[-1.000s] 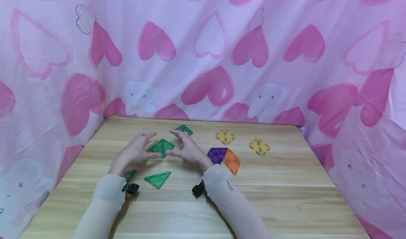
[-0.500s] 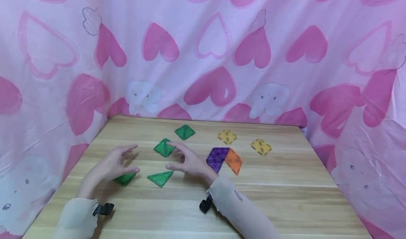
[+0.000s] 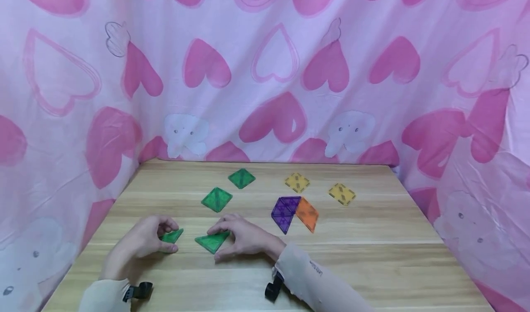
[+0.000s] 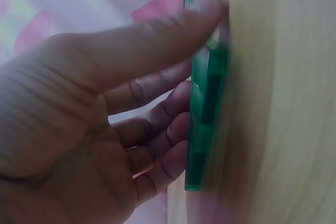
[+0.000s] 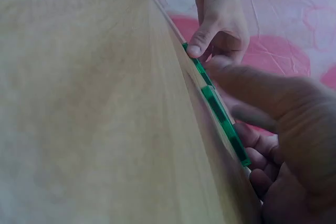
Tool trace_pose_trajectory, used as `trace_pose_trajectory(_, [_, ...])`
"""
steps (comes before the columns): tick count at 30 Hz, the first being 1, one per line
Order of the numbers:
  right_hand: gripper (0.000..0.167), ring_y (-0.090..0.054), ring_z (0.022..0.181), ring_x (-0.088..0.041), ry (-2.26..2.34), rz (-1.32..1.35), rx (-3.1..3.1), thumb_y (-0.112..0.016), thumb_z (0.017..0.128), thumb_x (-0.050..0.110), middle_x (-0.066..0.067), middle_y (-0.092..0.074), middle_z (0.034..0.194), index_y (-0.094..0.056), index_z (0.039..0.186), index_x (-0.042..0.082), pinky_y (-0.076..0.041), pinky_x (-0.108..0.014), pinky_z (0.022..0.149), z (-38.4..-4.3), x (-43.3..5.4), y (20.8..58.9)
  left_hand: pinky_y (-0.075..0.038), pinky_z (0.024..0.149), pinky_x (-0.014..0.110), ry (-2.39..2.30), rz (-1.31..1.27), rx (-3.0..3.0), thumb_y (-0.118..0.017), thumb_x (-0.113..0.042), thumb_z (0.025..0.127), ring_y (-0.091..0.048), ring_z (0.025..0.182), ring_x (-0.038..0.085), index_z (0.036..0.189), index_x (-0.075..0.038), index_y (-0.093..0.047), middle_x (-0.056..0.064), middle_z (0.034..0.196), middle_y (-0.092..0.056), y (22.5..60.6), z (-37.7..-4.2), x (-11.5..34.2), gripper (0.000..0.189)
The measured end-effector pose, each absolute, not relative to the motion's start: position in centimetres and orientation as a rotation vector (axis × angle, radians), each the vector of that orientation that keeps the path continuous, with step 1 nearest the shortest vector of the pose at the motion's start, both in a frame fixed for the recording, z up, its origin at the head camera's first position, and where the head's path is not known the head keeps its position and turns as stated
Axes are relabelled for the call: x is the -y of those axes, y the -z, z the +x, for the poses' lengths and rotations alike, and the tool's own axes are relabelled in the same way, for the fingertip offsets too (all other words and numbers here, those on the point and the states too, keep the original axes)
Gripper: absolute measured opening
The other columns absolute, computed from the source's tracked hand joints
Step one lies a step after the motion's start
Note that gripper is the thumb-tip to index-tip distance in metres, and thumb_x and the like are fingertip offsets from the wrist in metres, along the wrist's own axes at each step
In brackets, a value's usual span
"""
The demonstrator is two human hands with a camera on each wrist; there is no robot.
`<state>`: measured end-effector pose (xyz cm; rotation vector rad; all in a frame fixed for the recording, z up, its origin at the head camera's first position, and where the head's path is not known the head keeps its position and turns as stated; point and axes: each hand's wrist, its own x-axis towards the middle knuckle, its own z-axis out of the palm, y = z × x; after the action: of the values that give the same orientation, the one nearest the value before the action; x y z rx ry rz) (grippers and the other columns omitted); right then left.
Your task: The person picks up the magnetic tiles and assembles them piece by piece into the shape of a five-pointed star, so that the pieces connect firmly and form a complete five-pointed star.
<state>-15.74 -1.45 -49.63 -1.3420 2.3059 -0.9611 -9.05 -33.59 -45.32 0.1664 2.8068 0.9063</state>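
Near the front left of the table, my left hand [image 3: 145, 236] holds a green triangular tile [image 3: 170, 237] between thumb and fingers; the hand covers part of it. The left wrist view shows the thumb over the tile's edge [image 4: 207, 98] and the other fingers curled behind. To the right, my right hand [image 3: 250, 238] grips a second green triangular tile [image 3: 209, 243], thumb on the near side and fingers at the far edge. In the right wrist view this tile [image 5: 226, 124] stands close to the tabletop, the left hand [image 5: 223, 19] beyond it.
Two green diamonds [image 3: 216, 199], each with a seam across, lie farther back on the wooden table [image 3: 372, 266]. Right of them are a purple tile group [image 3: 285, 210] touching an orange tile [image 3: 308, 214], and yellow tiles [image 3: 297, 182]. A pink heart-print curtain [image 3: 273, 118] surrounds the table.
Both hands have come away from the middle green diamond. The left moved left and nearer to a green triangle, the right came nearer to another; their fingers have closed on these tiles.
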Motion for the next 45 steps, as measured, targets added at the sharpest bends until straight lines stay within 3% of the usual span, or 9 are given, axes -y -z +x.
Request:
trace_pose_trajectory(5, [0.057,-0.049,0.130,-0.004,0.893,-1.402,-2.371,-0.090,0.095,0.045,0.013,-0.063,0.135,-0.073,0.147,0.027,-0.044,-0.024,0.114,-15.5,1.8,49.7,-0.056,0.083,0.031,-0.930,0.282,-2.823,-0.104,-0.017,0.075,-0.065,0.094,0.015,0.106,-0.014,-0.080,-0.004,0.100,-0.073,45.3,-8.9,33.3,0.040])
trace_pose_trajectory(9, [0.049,-0.046,0.125,-0.003,0.882,-1.399,-2.385,-0.087,0.099,0.040,0.014,-0.061,0.133,-0.074,0.145,0.029,-0.044,-0.022,0.109,-15.5,1.8,49.7,-0.053,0.088,0.038,-0.897,0.390,-2.863,-0.103,-0.018,0.076,-0.063,0.103,0.021,0.105,-0.023,-0.082,-0.005,0.107,-0.075,45.4,-8.7,32.8,0.035])
trace_pose_trajectory(13, [0.044,-0.043,0.118,-0.005,0.864,-1.363,-2.391,-0.083,0.103,0.030,0.013,-0.056,0.132,-0.074,0.146,0.035,-0.044,-0.022,0.101,-15.7,1.4,49.5,-0.045,0.093,0.051,-0.838,0.378,-2.925,-0.104,-0.019,0.075,-0.055,0.119,0.037,0.107,-0.030,-0.084,0.008,0.125,-0.072,45.6,-8.5,32.4,0.039])
trace_pose_trajectory(18, [0.046,-0.041,0.112,-0.007,0.861,-1.354,-2.386,-0.075,0.108,0.022,0.011,-0.052,0.129,-0.071,0.150,0.040,-0.042,-0.023,0.095,-15.8,1.1,49.6,-0.050,0.100,0.068,-0.796,0.229,-2.974,-0.107,-0.027,0.070,-0.053,0.123,0.046,0.124,-0.018,-0.080,0.021,0.132,-0.065,45.5,-8.3,32.5,0.061])
trace_pose_trajectory(24, [0.040,-0.038,0.110,-0.007,0.857,-1.425,-2.376,-0.077,0.106,0.040,0.013,-0.049,0.122,-0.074,0.146,0.042,-0.039,-0.022,0.094,-15.7,1.4,49.6,-0.056,0.090,0.054,-0.813,0.144,-2.933,-0.107,-0.031,0.072,-0.059,0.107,0.031,0.127,-0.008,-0.075,0.017,0.120,-0.066,45.2,-8.7,32.9,0.067])
trace_pose_trajectory(29, [0.043,-0.041,0.115,-0.005,0.900,-1.415,-2.375,-0.089,0.093,0.046,0.014,-0.050,0.122,-0.080,0.134,0.037,-0.042,-0.021,0.100,-15.9,1.6,49.7,-0.056,0.088,0.043,-0.859,0.308,-2.895,-0.105,-0.024,0.073,-0.064,0.101,0.022,0.118,-0.011,-0.080,0.004,0.113,-0.073,45.5,-9.0,32.7,0.053])
trace_pose_trajectory(33, [0.043,-0.043,0.118,-0.005,0.896,-1.414,-2.382,-0.096,0.084,0.051,0.015,-0.053,0.123,-0.078,0.120,0.034,-0.045,-0.021,0.102,-16.0,1.6,49.8,-0.059,0.090,0.050,-0.895,0.336,-2.867,-0.106,-0.021,0.071,-0.067,0.104,0.024,0.119,-0.018,-0.082,0.006,0.118,-0.072,45.4,-8.9,32.4,0.053])
trace_pose_trajectory(39, [0.032,-0.044,0.123,-0.006,0.872,-1.471,-2.383,-0.094,0.092,0.038,0.017,-0.060,0.129,-0.077,0.119,0.033,-0.041,-0.027,0.109,-16.0,1.6,49.7,-0.058,0.090,0.051,-0.925,0.348,-2.849,-0.106,-0.021,0.071,-0.066,0.107,0.026,0.121,-0.024,-0.083,0.011,0.127,-0.068,45.4,-8.6,32.0,0.056])
trace_pose_trajectory(45, [0.032,-0.038,0.139,-0.011,0.856,-1.417,-2.406,-0.088,0.097,0.026,0.008,-0.052,0.146,-0.081,0.126,0.038,-0.033,-0.041,0.121,-16.0,1.2,49.4,-0.057,0.088,0.045,-0.935,0.396,-2.829,-0.108,-0.032,0.069,-0.064,0.104,0.023,0.121,-0.023,-0.082,0.010,0.126,-0.065,45.6,-8.9,31.3,0.059])
